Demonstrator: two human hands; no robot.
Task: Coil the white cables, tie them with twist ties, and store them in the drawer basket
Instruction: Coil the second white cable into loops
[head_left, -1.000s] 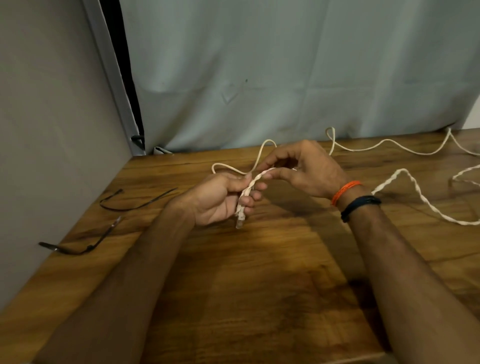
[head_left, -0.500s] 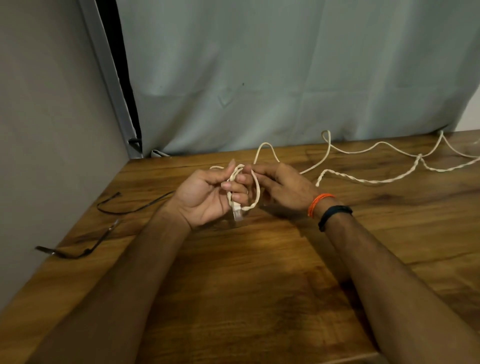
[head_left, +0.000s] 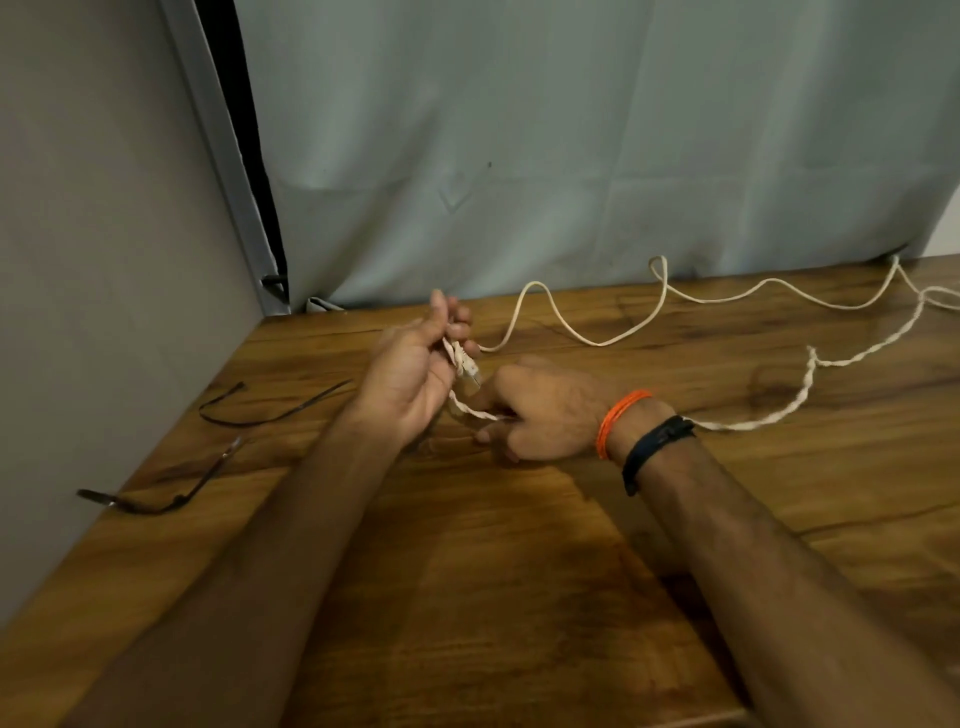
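A person's left hand, raised just above a wooden counter, pinches the plug end of a white cable between thumb and fingers, the clear connector pointing down toward the right hand. The right hand, knuckles up and resting low near the counter, has its fingers curled around a twisted stretch of the same cable, which runs from the left hand into its grip and comes out again past the wrist. From there the twisted length trails right across the counter, while a single strand loops in waves along the back edge, in front of a grey curtain. An orange thread band and a dark wristband circle the right wrist. Two dark twist ties lie on the counter's left side, near the wall and well apart from both hands.
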